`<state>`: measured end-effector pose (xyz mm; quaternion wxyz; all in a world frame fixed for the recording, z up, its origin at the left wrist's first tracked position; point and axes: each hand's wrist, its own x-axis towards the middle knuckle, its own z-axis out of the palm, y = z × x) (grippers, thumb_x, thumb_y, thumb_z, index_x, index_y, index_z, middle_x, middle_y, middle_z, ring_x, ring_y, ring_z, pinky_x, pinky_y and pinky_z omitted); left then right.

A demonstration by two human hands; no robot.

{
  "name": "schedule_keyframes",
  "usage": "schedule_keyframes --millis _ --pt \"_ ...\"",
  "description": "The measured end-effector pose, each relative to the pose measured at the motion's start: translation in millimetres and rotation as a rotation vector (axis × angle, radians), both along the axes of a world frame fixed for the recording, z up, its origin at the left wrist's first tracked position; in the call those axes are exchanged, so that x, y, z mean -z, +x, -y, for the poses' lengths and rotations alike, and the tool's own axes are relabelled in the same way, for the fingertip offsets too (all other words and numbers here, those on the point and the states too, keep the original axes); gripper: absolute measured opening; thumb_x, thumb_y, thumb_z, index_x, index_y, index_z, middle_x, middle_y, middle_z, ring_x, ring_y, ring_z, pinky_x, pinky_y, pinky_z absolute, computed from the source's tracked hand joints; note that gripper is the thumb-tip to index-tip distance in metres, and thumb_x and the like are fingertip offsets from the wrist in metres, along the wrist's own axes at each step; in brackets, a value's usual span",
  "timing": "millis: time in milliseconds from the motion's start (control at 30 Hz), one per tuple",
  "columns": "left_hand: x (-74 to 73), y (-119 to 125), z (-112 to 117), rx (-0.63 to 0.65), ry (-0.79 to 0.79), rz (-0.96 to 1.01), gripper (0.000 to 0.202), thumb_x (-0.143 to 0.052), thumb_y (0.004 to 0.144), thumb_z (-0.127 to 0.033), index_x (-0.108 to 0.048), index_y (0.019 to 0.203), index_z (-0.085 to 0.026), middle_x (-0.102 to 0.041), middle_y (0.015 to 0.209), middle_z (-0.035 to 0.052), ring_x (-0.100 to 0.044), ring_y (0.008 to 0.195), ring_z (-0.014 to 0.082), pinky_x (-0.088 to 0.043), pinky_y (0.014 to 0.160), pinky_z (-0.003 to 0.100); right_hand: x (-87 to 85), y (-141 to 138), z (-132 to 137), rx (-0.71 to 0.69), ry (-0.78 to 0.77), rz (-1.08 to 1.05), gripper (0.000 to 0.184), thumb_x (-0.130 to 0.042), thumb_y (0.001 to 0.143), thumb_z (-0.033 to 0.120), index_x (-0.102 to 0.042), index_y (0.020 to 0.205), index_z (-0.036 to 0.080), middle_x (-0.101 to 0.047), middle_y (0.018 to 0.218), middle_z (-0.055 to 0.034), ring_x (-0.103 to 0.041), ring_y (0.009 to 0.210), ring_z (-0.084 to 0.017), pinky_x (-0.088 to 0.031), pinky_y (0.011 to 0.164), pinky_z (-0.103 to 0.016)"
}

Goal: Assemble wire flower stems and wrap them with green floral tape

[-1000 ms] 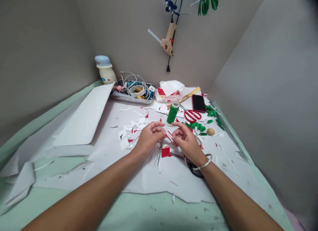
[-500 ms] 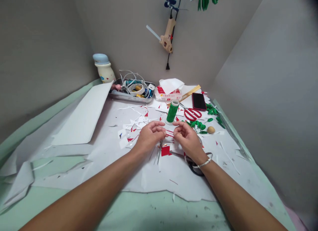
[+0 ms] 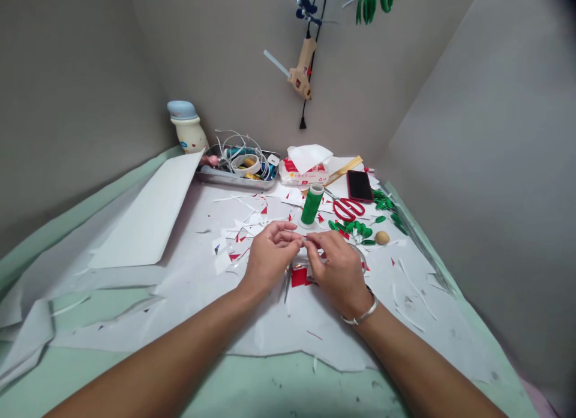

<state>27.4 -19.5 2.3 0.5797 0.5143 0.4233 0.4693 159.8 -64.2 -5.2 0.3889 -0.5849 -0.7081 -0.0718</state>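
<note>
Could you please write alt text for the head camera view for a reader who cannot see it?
The left hand and right hand meet at the fingertips over white paper scraps, near a spool of green thread and red-handled scissors.

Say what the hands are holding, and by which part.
Left hand and right hand pinch a thin pale strand between fingertips; which part of it cannot be told.

Grey walls (image 3: 477, 166) meet behind a pale green table (image 3: 288, 391)
</note>
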Motion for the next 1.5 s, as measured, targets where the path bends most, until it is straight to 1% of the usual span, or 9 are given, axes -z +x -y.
schedule_keyframes --millis 467,667,833,1033,1167,1233,1300,1400,1500 --pt "-3.5 4.6 7.2 -0.035 0.021 -0.029 0.023 -0.070 0.066 -0.017 -0.059 0.086 -0.016 -0.068 0.079 0.0029 -0.065 0.075 0.0136 -0.050 0.074 0.027 2.2 1.9 0.3 0.017 0.012 0.056 0.019 -0.048 0.091 0.020 -0.065 0.099 0.019 -0.068 0.089 -0.0067 -0.062 0.078 -0.018 -0.044 0.071 -0.030" --pt "-3.6 4.8 7.6 -0.032 0.005 -0.010 0.022 -0.071 0.065 -0.018 -0.060 0.084 -0.017 -0.069 0.078 0.0027 -0.066 0.074 0.0143 -0.051 0.073 0.028 0.9 1.1 -0.6 0.003 0.002 -0.001 0.019 -0.048 0.089 0.019 -0.065 0.095 0.020 -0.067 0.084 -0.0060 -0.061 0.075 -0.018 -0.044 0.070 -0.030" --pt "-2.7 4.5 7.4 -0.040 0.017 -0.044 0.022 -0.070 0.066 -0.019 -0.059 0.084 -0.017 -0.069 0.077 0.0026 -0.066 0.075 0.0154 -0.051 0.073 0.029 0.7 0.8 -1.3 -0.033 -0.004 -0.075 0.018 -0.049 0.088 0.017 -0.066 0.094 0.021 -0.067 0.082 -0.0052 -0.060 0.075 -0.018 -0.045 0.071 -0.030" --pt "-1.7 4.2 7.8 -0.027 0.029 -0.038 0.021 -0.070 0.067 -0.020 -0.059 0.085 -0.017 -0.069 0.078 0.0030 -0.066 0.076 0.0154 -0.051 0.072 0.028 0.5 1.6 -2.3 -0.030 0.001 -0.102 0.018 -0.049 0.087 0.017 -0.067 0.090 0.021 -0.067 0.080 -0.0045 -0.061 0.075 -0.018 -0.046 0.070 -0.030" --pt "-2.2 3.4 7.2 -0.032 0.019 -0.053 0.022 -0.070 0.067 -0.020 -0.060 0.086 -0.017 -0.069 0.079 0.0031 -0.066 0.075 0.0151 -0.051 0.072 0.028 -0.1 0.7 -2.1 -0.043 -0.015 -0.162 0.017 -0.050 0.087 0.018 -0.066 0.092 0.022 -0.068 0.084 -0.0042 -0.062 0.077 -0.018 -0.047 0.071 -0.030" --pt "-3.2 3.2 7.2 -0.045 0.009 -0.046 0.023 -0.071 0.067 -0.019 -0.059 0.086 -0.017 -0.069 0.079 0.0032 -0.066 0.075 0.0150 -0.051 0.073 0.027 -0.2 -0.4 -1.4 -0.029 -0.018 -0.203 0.015 -0.052 0.087 0.019 -0.065 0.094 0.022 -0.069 0.088 -0.0044 -0.061 0.076 -0.017 -0.048 0.068 -0.029" --pt "-4.4 3.3 7.8 -0.052 -0.002 -0.032 0.023 -0.070 0.067 -0.019 -0.059 0.087 -0.017 -0.070 0.080 0.0035 -0.066 0.076 0.0152 -0.051 0.074 0.027 -0.4 -1.5 -0.7 -0.012 -0.015 -0.225 0.012 -0.053 0.086 0.020 -0.063 0.092 0.021 -0.068 0.086 -0.0044 -0.061 0.072 -0.016 -0.048 0.065 -0.028" --pt "-5.5 3.8 9.4 -0.054 0.002 -0.026 0.022 -0.070 0.067 -0.018 -0.058 0.086 -0.017 -0.070 0.080 0.0039 -0.067 0.078 0.0154 -0.051 0.074 0.027 -0.8 -2.5 0.1 -0.011 -0.006 -0.190 0.010 -0.052 0.086 0.019 -0.062 0.086 0.020 -0.065 0.081 -0.0041 -0.059 0.072 -0.016 -0.047 0.064 -0.028" --pt "-5.6 4.3 10.6 -0.059 0.032 -0.040 0.020 -0.069 0.068 -0.018 -0.058 0.085 -0.017 -0.070 0.080 0.0040 -0.067 0.078 0.0155 -0.051 0.074 0.028 -0.9 -3.0 0.9 -0.016 0.007 -0.123 0.013 -0.050 0.088 0.018 -0.063 0.088 0.020 -0.066 0.084 -0.0047 -0.060 0.078 -0.017 -0.047 0.071 -0.029"
